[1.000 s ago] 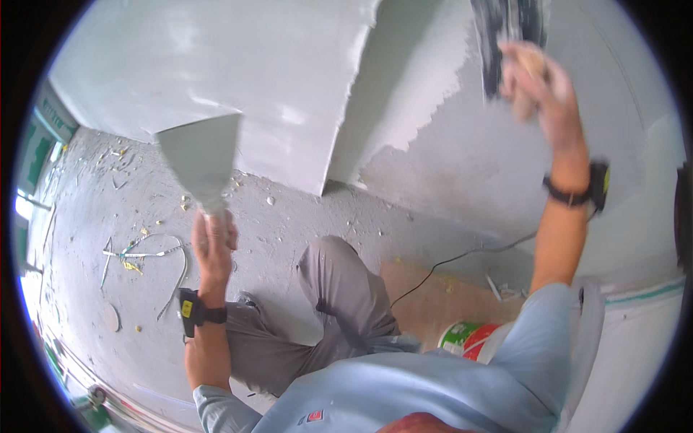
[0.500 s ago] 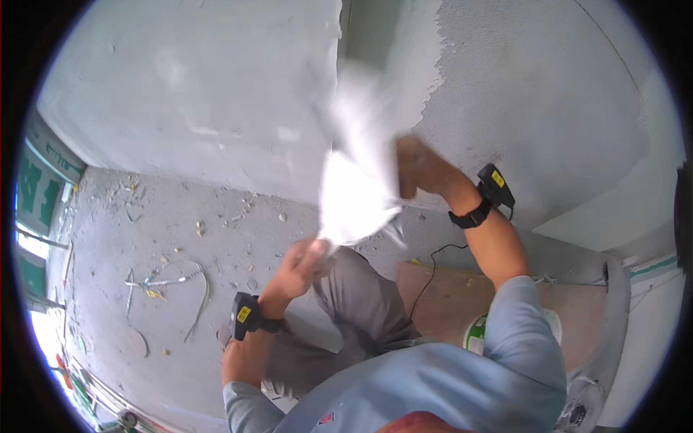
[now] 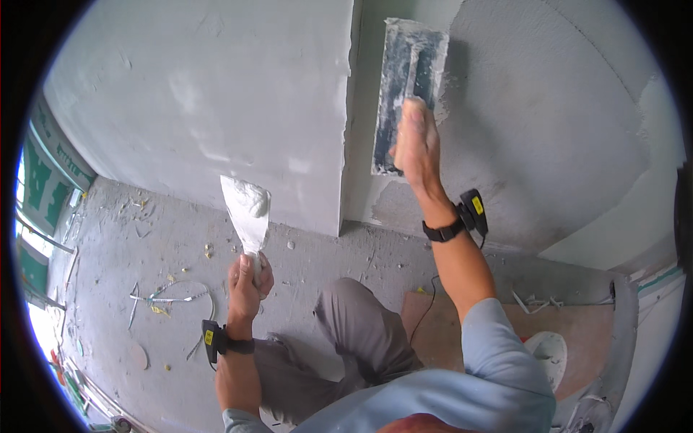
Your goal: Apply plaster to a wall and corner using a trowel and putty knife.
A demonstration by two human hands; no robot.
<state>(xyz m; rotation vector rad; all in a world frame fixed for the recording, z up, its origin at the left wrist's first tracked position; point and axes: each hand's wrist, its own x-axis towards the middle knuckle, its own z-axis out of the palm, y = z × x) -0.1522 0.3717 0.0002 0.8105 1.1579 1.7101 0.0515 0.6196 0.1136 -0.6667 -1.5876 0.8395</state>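
Head view: right hand (image 3: 419, 148)'s gripping the trowel (image 3: 395, 79), long axis near-to-far along the wall (image 3: 512, 123), contact's kinda hard to tell. Left hand (image 3: 247, 285) grips a putty knife (image 3: 250, 229) with white paste (image 3: 251, 199), left and nearer.

The right hand (image 3: 419, 148) covers much of the beige handle (image 3: 412, 107) of the dark rectangular trowel (image 3: 393, 79); whether the blade touches the grey wall (image 3: 534, 108), I cannot tell. The left hand (image 3: 247, 289) hides partly the handle of the wedge-shaped metal scraper (image 3: 242, 225). At near right, the light-blue sleeve (image 3: 498, 335) covers part of the round white bucket (image 3: 558, 345). Yellow bits (image 3: 160, 310) on the left are too small to identify.
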